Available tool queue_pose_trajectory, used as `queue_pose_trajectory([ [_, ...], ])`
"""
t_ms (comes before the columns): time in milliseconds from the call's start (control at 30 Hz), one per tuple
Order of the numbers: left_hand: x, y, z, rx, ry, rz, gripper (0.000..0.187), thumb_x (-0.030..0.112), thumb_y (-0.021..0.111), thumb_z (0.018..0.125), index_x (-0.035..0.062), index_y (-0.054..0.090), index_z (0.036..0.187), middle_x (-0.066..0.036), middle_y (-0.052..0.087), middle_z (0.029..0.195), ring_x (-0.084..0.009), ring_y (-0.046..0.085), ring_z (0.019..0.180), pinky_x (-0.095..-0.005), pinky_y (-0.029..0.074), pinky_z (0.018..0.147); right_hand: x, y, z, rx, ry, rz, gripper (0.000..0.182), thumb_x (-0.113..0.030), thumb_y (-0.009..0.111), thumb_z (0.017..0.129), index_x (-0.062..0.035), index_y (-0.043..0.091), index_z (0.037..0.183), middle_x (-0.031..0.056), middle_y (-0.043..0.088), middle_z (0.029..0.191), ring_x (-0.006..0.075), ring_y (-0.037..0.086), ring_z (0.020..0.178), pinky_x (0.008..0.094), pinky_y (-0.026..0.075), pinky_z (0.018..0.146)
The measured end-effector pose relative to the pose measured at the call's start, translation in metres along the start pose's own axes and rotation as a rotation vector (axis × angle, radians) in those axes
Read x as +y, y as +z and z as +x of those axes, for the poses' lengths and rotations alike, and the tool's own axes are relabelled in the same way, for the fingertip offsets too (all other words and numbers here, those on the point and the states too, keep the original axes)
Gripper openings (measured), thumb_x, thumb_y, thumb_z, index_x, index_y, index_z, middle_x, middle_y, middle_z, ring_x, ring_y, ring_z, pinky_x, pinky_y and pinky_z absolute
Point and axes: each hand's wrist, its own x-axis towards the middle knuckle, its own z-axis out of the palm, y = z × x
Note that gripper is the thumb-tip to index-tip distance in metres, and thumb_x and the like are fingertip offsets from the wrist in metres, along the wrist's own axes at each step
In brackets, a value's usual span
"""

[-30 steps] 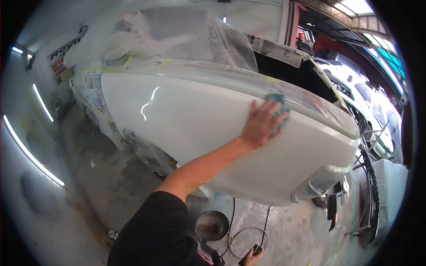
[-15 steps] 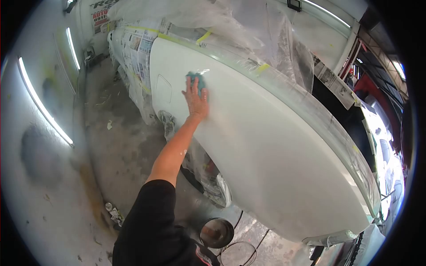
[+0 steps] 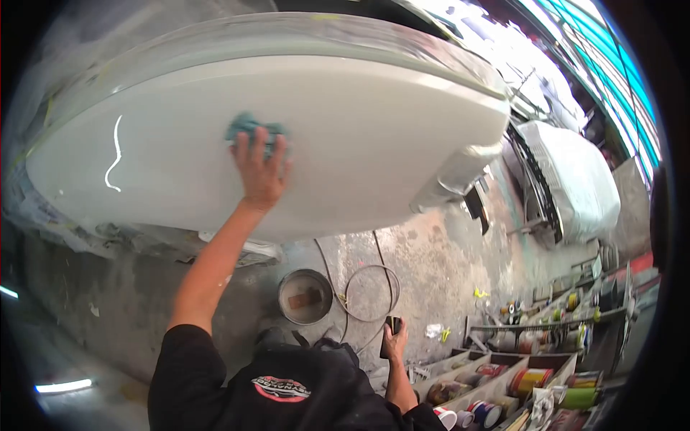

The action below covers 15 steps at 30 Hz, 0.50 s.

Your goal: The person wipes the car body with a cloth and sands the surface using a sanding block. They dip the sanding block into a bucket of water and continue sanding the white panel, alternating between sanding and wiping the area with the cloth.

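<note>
My left hand (image 3: pixel 260 176) presses a crumpled teal cloth (image 3: pixel 248 126) flat against a smooth, whitish car body panel (image 3: pixel 345 158). Its fingers lie over the cloth, near the panel's middle. Low on the right, my right hand (image 3: pixel 397 340) grips a dark, flat, block-like object (image 3: pixel 389 337), held apart from the panel. The exact kind of that object cannot be made out. Clear plastic sheeting (image 3: pixel 316 29) covers the car along the panel's upper edge.
On the floor stands a round black basin (image 3: pixel 305 297) with a brownish block inside, beside a wire hoop (image 3: pixel 373 293) and dark hoses. Shelves (image 3: pixel 503 366) of paint cans fill the lower right. A pale covered car part (image 3: pixel 575 183) stands at the right.
The view has swung right. My left hand and the cloth have moved along the panel, away from the newspaper-masked end. My right hand with the dark object has come into view.
</note>
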Motion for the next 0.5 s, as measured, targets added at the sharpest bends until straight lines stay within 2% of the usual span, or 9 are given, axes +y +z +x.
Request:
queue_pose_trajectory([
  [33,0.033,0.022,0.003,-0.028,0.016,-0.042,0.052,0.033,0.057,0.102,0.0195,0.051,0.152,-0.012,0.027,0.166,-0.0419,0.014,0.155,-0.0644,0.01,0.121,0.012,-0.005,0.003,0.027,0.006,0.038,0.063,-0.028,0.076,0.087,-0.0044,0.052,0.141,0.0278,0.066,0.122,0.0428,0.063,0.116,0.0461,0.048,0.1],
  [100,0.092,0.052,0.004,-0.097,0.086,-0.031,0.055,0.031,0.055,0.102,0.0232,0.045,0.156,-0.007,0.023,0.169,-0.039,0.013,0.157,-0.0637,0.008,0.123,0.041,-0.015,-0.01,0.066,0.091,0.064,0.064,-0.027,0.076,0.087,-0.0039,0.051,0.141,0.0276,0.065,0.122,0.0421,0.063,0.116,0.0457,0.048,0.1],
  [167,0.151,0.085,0.009,-0.12,0.141,-0.034,0.058,0.028,0.055,0.1,0.0237,0.043,0.157,-0.004,0.023,0.17,-0.036,0.012,0.158,-0.0625,0.006,0.124,0.076,-0.029,-0.027,0.098,0.14,0.068,0.064,-0.026,0.077,0.087,-0.003,0.05,0.141,0.0271,0.064,0.124,0.0407,0.064,0.116,0.0448,0.048,0.101],
  [233,0.201,0.114,0.012,-0.146,0.227,0.106,0.064,0.025,0.055,0.098,0.0245,0.036,0.159,-0.003,0.019,0.171,-0.034,0.01,0.159,-0.0617,0.006,0.125,0.099,-0.043,-0.051,0.132,0.178,0.008,0.064,-0.026,0.077,0.087,-0.0037,0.05,0.141,0.0264,0.065,0.123,0.04,0.064,0.115,0.0442,0.048,0.1],
  [300,0.243,0.135,0.01,-0.112,0.302,0.173,0.064,0.024,0.054,0.098,0.0269,0.035,0.159,-0.003,0.02,0.17,-0.0339,0.011,0.158,-0.0624,0.005,0.125,0.109,-0.056,-0.072,0.131,0.23,-0.03,0.065,-0.025,0.077,0.087,-0.0031,0.05,0.141,0.0262,0.063,0.127,0.0407,0.063,0.117,0.0445,0.047,0.103],
  [400,0.271,0.155,-0.011,-0.113,0.381,0.156,0.066,0.021,0.055,0.097,0.029,0.035,0.159,-0.001,0.02,0.17,-0.0332,0.011,0.159,-0.0623,0.004,0.126,0.121,-0.07,-0.093,0.094,0.313,-0.033,0.067,-0.022,0.077,0.087,-0.0011,0.047,0.144,0.0263,0.061,0.134,0.0423,0.059,0.123,0.0454,0.044,0.107],
  [500,0.251,0.152,-0.045,-0.112,0.424,0.21,0.073,0.021,0.059,0.094,0.031,0.031,0.16,0.0,0.018,0.171,-0.0309,0.014,0.157,-0.0596,0.008,0.126,0.142,-0.072,-0.098,0.037,0.33,-0.026,0.065,-0.018,0.075,0.088,-0.0004,0.046,0.145,0.0256,0.061,0.134,0.0393,0.059,0.124,0.0444,0.044,0.108],
])
